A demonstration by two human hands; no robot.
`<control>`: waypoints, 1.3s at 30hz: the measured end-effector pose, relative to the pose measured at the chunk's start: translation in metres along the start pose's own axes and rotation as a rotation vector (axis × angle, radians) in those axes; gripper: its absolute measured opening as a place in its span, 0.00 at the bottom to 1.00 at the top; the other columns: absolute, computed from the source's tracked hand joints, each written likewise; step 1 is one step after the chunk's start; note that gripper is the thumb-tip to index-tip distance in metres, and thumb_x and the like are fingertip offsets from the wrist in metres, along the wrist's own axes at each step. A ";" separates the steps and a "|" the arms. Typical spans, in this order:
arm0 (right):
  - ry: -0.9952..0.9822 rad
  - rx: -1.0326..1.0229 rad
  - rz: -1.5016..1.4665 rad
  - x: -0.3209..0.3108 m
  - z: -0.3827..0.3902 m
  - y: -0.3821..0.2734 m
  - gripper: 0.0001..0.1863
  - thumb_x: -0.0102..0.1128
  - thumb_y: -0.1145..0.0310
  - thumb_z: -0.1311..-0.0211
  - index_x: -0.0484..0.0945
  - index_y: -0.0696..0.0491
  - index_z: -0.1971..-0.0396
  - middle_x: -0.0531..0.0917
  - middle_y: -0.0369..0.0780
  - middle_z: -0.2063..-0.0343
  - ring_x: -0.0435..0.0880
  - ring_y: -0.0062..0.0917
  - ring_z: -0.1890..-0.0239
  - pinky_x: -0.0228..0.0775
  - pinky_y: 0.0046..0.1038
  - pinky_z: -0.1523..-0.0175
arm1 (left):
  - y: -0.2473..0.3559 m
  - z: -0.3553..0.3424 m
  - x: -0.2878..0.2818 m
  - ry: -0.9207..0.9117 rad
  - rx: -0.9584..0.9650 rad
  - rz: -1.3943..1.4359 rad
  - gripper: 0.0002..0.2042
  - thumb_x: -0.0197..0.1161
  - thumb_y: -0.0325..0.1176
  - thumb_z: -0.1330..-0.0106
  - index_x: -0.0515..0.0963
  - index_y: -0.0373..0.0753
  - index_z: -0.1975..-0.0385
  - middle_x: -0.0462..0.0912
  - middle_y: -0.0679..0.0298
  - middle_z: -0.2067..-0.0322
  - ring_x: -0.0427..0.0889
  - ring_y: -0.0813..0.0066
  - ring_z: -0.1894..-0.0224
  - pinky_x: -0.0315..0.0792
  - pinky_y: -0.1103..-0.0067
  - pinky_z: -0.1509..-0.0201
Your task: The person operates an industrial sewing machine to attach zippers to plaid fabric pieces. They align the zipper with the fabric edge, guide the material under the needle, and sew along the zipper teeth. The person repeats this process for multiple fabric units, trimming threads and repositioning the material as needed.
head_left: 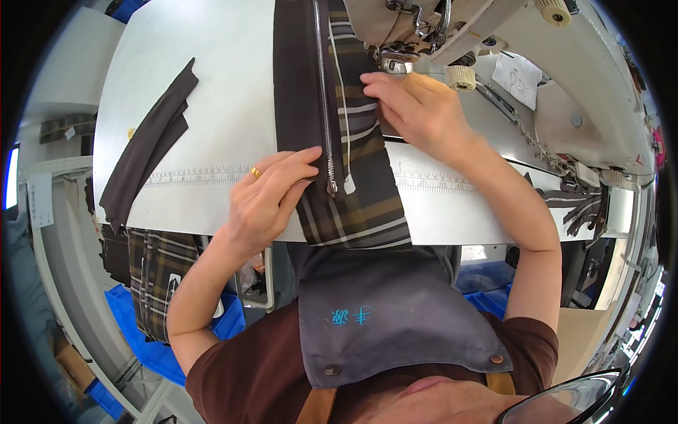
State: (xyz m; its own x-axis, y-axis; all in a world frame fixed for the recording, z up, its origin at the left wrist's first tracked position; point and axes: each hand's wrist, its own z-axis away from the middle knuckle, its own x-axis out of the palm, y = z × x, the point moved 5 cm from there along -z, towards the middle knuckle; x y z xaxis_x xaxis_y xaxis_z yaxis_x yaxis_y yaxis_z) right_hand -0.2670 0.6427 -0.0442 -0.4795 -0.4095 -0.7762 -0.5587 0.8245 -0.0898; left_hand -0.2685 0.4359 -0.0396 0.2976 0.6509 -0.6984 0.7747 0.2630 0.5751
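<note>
A brown, black and white plaid fabric piece (364,169) lies on the white sewing table, with a dark fabric strip (296,78) along its left side. Between them runs a metal zipper (323,92), its slider near the lower end. A white cord with a tag (349,185) lies just right of the zipper. My left hand (272,194), ring on one finger, is closed at the dark strip's edge beside the zipper, thumb under the fingers. Beneath the sewing machine's needle area (399,56), my right hand (424,109) pinches the plaid fabric's right edge.
Dark fabric scraps (148,141) lie at the table's left. A ruler scale (205,174) crosses the table (233,106). The sewing machine's body (586,85) fills the upper right. Plaid pieces (152,265) hang over a blue bin (131,318) at lower left. More zippers (583,208) lie at far right.
</note>
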 end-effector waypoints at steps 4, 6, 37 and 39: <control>-0.094 -0.045 0.055 0.008 0.007 0.006 0.17 0.65 0.77 0.58 0.77 0.53 0.63 0.82 0.35 0.57 0.80 0.27 0.63 0.71 0.28 0.58 | 0.004 -0.015 0.004 -0.024 0.062 -0.098 0.07 0.61 0.17 0.47 0.76 0.31 0.68 0.82 0.55 0.57 0.81 0.61 0.57 0.75 0.75 0.56; -0.107 -0.036 0.064 0.010 0.011 0.010 0.17 0.64 0.77 0.57 0.76 0.53 0.62 0.82 0.35 0.56 0.80 0.28 0.59 0.70 0.29 0.55 | 0.003 -0.020 0.005 -0.022 0.091 -0.124 0.07 0.61 0.17 0.47 0.76 0.32 0.68 0.82 0.55 0.56 0.80 0.61 0.56 0.75 0.75 0.57; -0.082 0.068 0.209 0.007 0.018 0.027 0.15 0.65 0.71 0.59 0.79 0.49 0.65 0.83 0.32 0.67 0.81 0.25 0.63 0.64 0.33 0.52 | 0.036 -0.020 0.022 -0.111 0.176 -0.217 0.11 0.64 0.18 0.50 0.74 0.31 0.65 0.82 0.57 0.60 0.79 0.66 0.68 0.74 0.77 0.69; -0.068 0.078 0.256 -0.001 0.019 0.034 0.14 0.64 0.70 0.58 0.80 0.48 0.66 0.82 0.33 0.71 0.80 0.27 0.59 0.63 0.34 0.49 | 0.033 -0.025 0.024 -0.094 0.190 -0.223 0.12 0.64 0.18 0.50 0.74 0.32 0.65 0.82 0.58 0.59 0.79 0.66 0.68 0.74 0.77 0.68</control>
State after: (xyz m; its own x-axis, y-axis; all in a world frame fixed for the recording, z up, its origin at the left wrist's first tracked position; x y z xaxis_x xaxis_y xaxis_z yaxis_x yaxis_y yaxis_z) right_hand -0.2727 0.6785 -0.0584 -0.5504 -0.1589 -0.8197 -0.3703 0.9263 0.0690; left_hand -0.2495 0.4784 -0.0268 0.1518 0.5208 -0.8401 0.9144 0.2487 0.3194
